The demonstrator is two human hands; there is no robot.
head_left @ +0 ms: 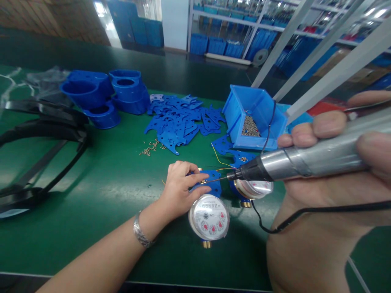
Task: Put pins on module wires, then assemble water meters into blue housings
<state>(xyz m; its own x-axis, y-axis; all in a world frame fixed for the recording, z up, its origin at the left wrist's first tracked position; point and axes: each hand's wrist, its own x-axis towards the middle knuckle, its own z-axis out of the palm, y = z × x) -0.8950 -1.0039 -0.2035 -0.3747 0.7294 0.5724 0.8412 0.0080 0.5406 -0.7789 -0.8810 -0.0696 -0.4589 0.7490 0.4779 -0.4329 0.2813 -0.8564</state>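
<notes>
A water meter (209, 217) with a white dial lies on the green table (100, 195), with a blue plate (214, 185) on its upper part. My left hand (180, 189) grips that plate and meter body, fingers curled, a metal watch on the wrist. My right hand (332, 179) is wrapped round a silver electric screwdriver (305, 158). Its dark tip (218, 178) points left at the blue plate beside my left fingers. A second meter (255, 189) lies under the screwdriver's nose.
A blue bin (241, 110) holds small screws (250, 127). A heap of blue flat plates (181, 122) and several blue housings (104, 95) lie behind. Loose screws (151, 147) are scattered nearby. Black straps (42, 130) lie at the left. White frame bars (332, 69) rise at the right.
</notes>
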